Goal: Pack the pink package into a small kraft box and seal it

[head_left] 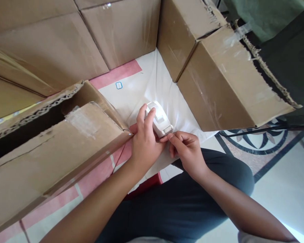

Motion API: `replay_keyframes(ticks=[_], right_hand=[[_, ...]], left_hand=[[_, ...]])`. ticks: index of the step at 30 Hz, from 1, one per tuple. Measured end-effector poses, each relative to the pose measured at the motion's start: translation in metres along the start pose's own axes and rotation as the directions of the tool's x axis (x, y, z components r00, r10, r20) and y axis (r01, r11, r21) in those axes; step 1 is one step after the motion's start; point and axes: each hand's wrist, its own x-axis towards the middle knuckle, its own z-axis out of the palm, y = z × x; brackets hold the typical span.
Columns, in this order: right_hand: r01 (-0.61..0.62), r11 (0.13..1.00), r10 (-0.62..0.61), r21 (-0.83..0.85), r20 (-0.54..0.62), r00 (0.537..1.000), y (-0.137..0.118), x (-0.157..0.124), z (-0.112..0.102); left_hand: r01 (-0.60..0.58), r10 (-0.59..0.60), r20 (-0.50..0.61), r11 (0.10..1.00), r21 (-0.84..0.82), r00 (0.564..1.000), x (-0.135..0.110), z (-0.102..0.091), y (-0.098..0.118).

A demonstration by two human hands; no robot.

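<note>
A white tape dispenser [160,118] is near the middle of the view, over the table's front edge. My left hand [147,141] grips it from the left, with two fingers lying across its top and side. At its near end, by the cutting edge, my right hand [186,148] has thumb and forefinger pinched together. Whatever lies in that pinch is too small or clear to make out. The right hand's other fingers are curled in.
Brown cardboard boxes stand around the work spot: a long open one [101,118] at left, taped ones [126,33] behind, and another [207,84] at right with ragged edges. A white and pink cover [126,79] lies on the table. Patterned floor [263,145] shows at right.
</note>
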Motion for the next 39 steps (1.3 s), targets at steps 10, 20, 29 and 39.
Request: replay_keyframes(ticks=[10, 20, 29, 39], right_hand=[[0.004, 0.999, -0.006, -0.053, -0.037, 0.999, 0.001, -0.001, 0.004], [-0.026, 0.995, 0.025, -0.097, -0.013, 1.0, 0.001, 0.0, 0.0], [0.244, 0.964, -0.246, -0.108, -0.003, 0.969, -0.004, -0.015, -0.006], [0.664, 0.724, -0.637, -0.187, 0.191, 0.747, -0.033, -0.022, -0.005]], left_hand=[[-0.021, 0.021, 0.002, 0.999, 0.03, 1.0, -0.001, -0.001, 0.001], [-0.051, 0.048, 0.025, 0.994, 0.094, 0.999, -0.003, 0.0, 0.001], [-0.007, 0.018, 0.078, 0.99, -0.143, 0.997, -0.003, -0.006, -0.004], [0.064, -0.018, 0.078, 0.768, -0.637, 0.997, -0.02, -0.036, 0.018]])
